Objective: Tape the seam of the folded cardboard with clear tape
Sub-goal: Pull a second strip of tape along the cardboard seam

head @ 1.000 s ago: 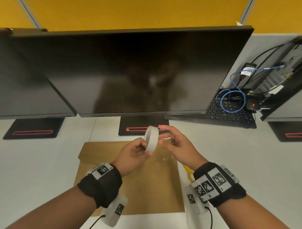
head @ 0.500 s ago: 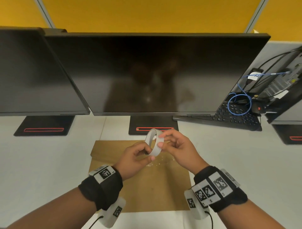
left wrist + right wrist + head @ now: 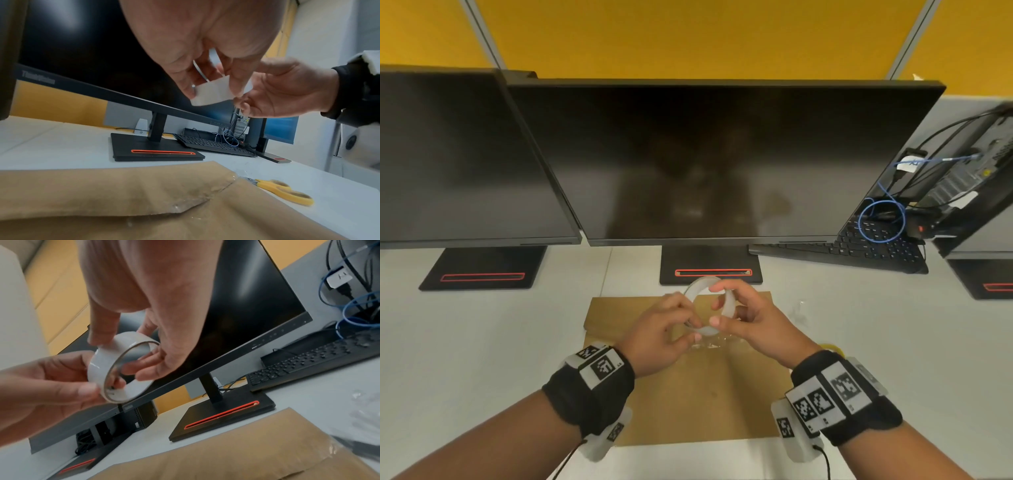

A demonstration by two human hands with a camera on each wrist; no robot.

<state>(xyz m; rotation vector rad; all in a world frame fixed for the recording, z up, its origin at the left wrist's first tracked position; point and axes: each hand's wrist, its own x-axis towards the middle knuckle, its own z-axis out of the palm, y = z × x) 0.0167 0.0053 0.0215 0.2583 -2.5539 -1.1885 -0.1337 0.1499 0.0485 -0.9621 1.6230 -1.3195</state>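
Both hands grip the clear tape roll [image 3: 707, 308] above the folded cardboard [image 3: 688, 394]: left hand [image 3: 661, 337] pinching its rim, right hand [image 3: 753, 323] curled around it. I'd steady the roll and pick the loose end free slowly.

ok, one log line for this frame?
both hands hold tape roll above cardboard | left hand, right hand grip roll | no strip pulled visibly | scissors on desk

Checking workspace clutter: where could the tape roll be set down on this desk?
Bare desk lies left of the cardboard, before the left monitor base. Right of it sit yellow scissors and crumpled clear film; farther right is bare. Behind, the keyboard crowds.
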